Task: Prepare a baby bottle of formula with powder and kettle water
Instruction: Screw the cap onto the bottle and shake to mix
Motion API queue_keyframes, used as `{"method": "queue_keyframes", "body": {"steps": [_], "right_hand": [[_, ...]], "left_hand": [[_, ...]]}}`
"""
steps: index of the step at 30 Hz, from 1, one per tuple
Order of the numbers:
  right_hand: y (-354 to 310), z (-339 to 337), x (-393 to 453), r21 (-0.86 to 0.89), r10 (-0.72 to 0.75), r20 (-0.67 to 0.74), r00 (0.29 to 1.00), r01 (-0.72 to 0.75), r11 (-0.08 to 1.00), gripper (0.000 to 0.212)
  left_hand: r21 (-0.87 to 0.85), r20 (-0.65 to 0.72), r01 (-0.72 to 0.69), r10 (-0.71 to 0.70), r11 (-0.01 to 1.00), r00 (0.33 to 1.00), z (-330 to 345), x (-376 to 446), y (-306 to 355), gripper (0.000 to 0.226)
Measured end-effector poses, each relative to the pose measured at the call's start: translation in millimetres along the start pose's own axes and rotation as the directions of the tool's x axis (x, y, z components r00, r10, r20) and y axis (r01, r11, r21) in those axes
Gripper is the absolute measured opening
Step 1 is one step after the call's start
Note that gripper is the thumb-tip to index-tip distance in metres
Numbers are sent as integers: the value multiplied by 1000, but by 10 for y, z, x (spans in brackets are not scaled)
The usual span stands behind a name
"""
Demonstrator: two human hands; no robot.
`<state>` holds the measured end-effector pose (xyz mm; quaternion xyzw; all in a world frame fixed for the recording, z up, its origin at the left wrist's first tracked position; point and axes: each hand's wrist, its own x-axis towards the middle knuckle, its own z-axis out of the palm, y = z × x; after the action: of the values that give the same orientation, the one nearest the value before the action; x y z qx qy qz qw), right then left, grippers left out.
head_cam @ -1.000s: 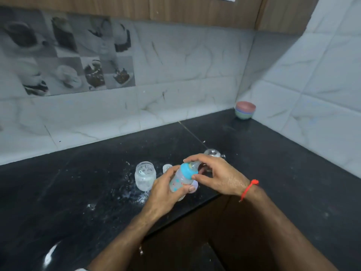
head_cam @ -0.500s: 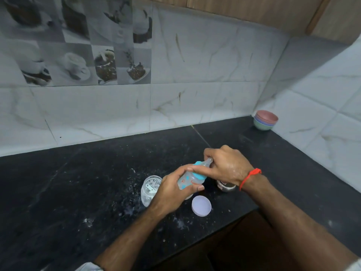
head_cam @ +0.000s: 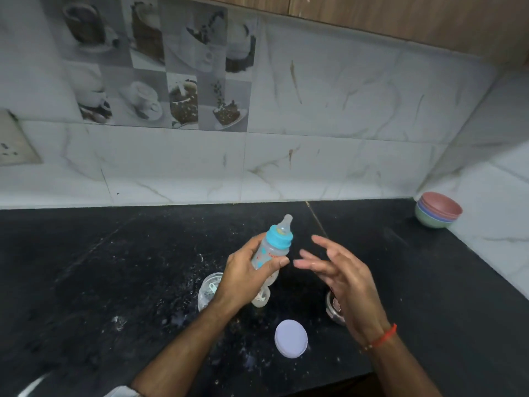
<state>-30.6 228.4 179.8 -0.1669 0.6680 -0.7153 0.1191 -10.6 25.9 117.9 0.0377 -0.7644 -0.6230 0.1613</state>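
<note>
Translucent plastic, capped by a blue collar and a soft clear teat, makes up the bottle, which is held tilted above the counter, teat pointing up and away from the person. The left hand wraps its lower body, thumb across the printed front and fingers behind, so the base is hidden. Such a bottle is probably light and fairly stiff, though its smooth wall could slip if wet; how full it is cannot be told. The body just below the collar looks the safest hold, since the teat would buckle under a pinch. To the right of the bottle, the right hand hovers with fingers spread and relaxed, holding nothing and not touching it. Below the bottle, partly behind the left hand, stands a clear jar, with spilled powder scattered on the counter around it. A pale lid lies nearer the person than the bottle. Stacked bowls sit far right of the bottle, in the corner.
</note>
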Motion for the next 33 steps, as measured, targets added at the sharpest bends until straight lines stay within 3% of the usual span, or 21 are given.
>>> {"method": "queue_keyframes", "body": {"steps": [4, 7, 10, 15, 18, 21, 24, 27, 30, 32, 33], "right_hand": [[-40, -274, 157, 21, -17, 22, 1000, 16, 1000, 47], [-51, -376, 346, 7, 28, 185, 982, -30, 1000, 64], [-38, -441, 379, -16, 64, 281, 957, -62, 998, 73], [-4, -767, 346, -55, -42, 223, 974, 55, 997, 31], [54, -900, 560, -55, -64, 257, 964, 81, 995, 52], [94, -922, 825, -46, -13, 496, 868, 42, 998, 83], [120, -856, 1006, -62, -20, 615, 788, 73, 995, 80], [126, -673, 1043, 34, -25, 485, 874, 10, 999, 59], [247, -396, 1009, 101, 42, 108, 993, -53, 993, 31], [316, -255, 985, 78, 85, -111, 990, -77, 994, 25], [323, -225, 975, 89, 87, -134, 987, -75, 993, 27]], "left_hand": [[10, -38, 28, -27, 1000, 999, 234, -3, 46, 57], [36, -21, 22, -21, 999, 1000, 466, -3, 99, 59], [14, -110, 32, -30, 999, 993, 678, 47, 81, 58], [-7, -244, 86, -85, 996, 966, 792, 118, 63, 57], [-48, -128, 93, -98, 995, 987, 854, 111, 39, 62], [-114, 65, 103, -96, 988, 993, 999, 74, 81, 60], [-94, 138, 98, -84, 991, 987, 1095, 90, 112, 51], [0, 37, 34, -34, 999, 999, 1094, 140, 119, 48], [192, -63, -91, 105, 977, 992, 1067, 172, 114, 45], [300, -67, -130, 157, 945, 985, 1060, 180, 96, 49], [324, -65, -130, 160, 937, 985, 1046, 184, 83, 51]]}}
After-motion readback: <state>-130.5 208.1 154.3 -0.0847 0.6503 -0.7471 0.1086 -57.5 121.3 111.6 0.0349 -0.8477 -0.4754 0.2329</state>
